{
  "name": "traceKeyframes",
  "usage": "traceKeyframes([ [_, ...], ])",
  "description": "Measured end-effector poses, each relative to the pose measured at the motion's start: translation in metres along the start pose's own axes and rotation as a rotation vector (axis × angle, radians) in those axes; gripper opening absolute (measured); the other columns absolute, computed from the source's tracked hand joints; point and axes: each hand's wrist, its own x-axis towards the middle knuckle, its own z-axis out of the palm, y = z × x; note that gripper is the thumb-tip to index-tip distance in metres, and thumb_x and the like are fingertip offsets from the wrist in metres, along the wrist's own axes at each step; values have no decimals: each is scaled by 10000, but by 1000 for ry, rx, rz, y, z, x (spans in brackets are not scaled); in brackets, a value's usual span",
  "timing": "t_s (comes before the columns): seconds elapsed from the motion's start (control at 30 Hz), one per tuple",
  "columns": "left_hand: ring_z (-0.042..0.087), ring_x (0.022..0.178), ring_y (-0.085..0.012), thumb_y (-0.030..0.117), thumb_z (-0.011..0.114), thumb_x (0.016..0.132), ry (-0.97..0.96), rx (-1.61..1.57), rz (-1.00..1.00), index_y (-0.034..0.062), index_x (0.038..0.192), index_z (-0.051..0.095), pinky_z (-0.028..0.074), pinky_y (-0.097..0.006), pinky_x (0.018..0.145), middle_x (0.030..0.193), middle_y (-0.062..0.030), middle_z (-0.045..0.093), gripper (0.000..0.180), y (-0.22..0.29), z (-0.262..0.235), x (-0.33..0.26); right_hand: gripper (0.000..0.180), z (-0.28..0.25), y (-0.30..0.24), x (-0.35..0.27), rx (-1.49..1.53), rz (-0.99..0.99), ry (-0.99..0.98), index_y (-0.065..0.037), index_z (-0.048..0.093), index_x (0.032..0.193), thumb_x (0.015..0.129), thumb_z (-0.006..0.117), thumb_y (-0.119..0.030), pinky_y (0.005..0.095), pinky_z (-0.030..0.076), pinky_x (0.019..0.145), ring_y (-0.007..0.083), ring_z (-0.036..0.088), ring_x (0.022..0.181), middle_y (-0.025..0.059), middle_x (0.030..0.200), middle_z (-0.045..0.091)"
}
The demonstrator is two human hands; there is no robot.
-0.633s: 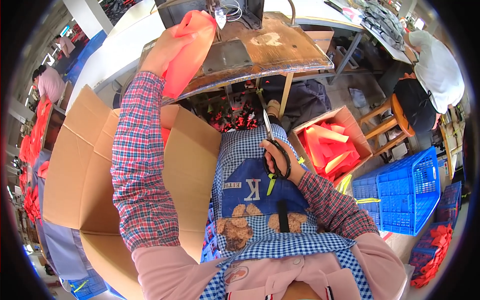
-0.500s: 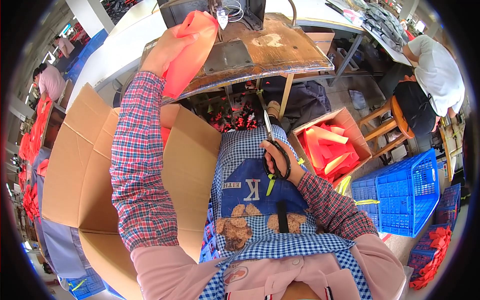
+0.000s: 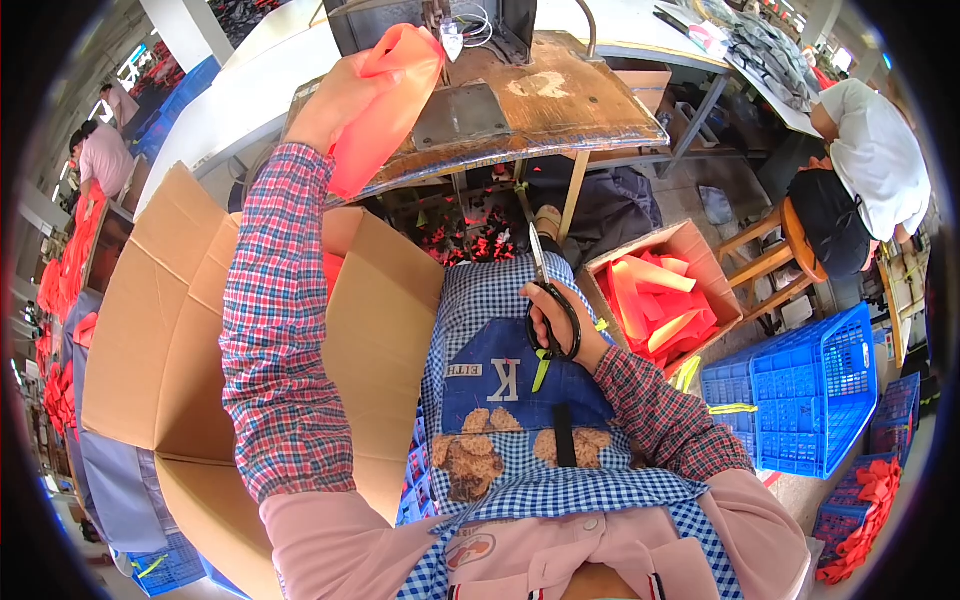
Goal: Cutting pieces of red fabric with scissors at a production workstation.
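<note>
At the left end of the worn wooden machine table (image 3: 560,105), my left hand (image 3: 338,105) is closed around a folded piece of red-orange fabric (image 3: 388,125). The fabric hangs over the table's front edge, close to the machine. Above my lap, my right hand (image 3: 556,318) grips black-handled scissors (image 3: 572,325), with fingers through the loops. Their blades point away from me toward the table, and no fabric lies between them. Below them is my blue checked apron (image 3: 490,290).
A large open cardboard box (image 3: 160,320) stands at my left. To the right, a smaller carton (image 3: 715,260) holds red-orange pieces, beside a blue plastic crate (image 3: 770,410). Red scraps (image 3: 480,235) lie under the table. Another person (image 3: 875,160) sits on a wooden stool (image 3: 800,235) at far right.
My left hand and the red-orange fabric have shifted very slightly to the right. My right hand and the scissors look the same.
</note>
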Motion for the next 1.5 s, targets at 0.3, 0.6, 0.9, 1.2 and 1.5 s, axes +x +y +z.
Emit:
traceKeyframes([
  [0.3, 667, 942, -161, 169, 575, 946, -18, 16, -14, 33, 1353, 511, 540, -298, 830, 1128, -84, 662, 434, 6, 0, -3, 293, -1, 1, 1, -25, 7, -5, -46, 577, 1045, 988, 536, -331, 233, 386, 408, 83, 456, 463, -13, 638, 470],
  [0.6, 665, 946, -157, 213, 647, 921, 27, -123, -37, 12, 1313, 544, 544, -310, 824, 1123, -85, 667, 452, 3, 3, -19, 293, 2, 4, 0, -35, -3, -14, -39, 576, 1047, 990, 539, -323, 233, 390, 417, 82, 458, 465, -9, 627, 468],
  [0.9, 650, 1002, -161, 144, 621, 945, -366, -469, -305, 6, 1291, 550, 535, -309, 864, 1164, -74, 653, 379, -9, 49, -85, 327, -10, 12, 2, -86, -97, -60, -56, 511, 838, 980, 561, -347, 267, 389, 418, 102, 482, 444, 10, 584, 482],
  [1.2, 463, 1311, -230, 272, 568, 992, -485, -532, -40, 49, 1518, 223, 384, -329, 1064, 1450, -148, 447, 667, 86, 194, -78, 327, -7, 23, 14, 175, -61, -210, -50, 528, 864, 964, 575, -357, 266, 415, 432, 107, 510, 464, 12, 625, 518],
  [1.5, 592, 1114, -135, 203, 576, 987, -236, 37, -39, -21, 1265, 571, 463, -257, 952, 1197, -95, 645, 358, -4, 34, -133, 340, -12, 10, 6, 17, -11, -60, -72, 499, 773, 957, 585, -344, 253, 352, 387, 104, 456, 417, 7, 554, 472],
])
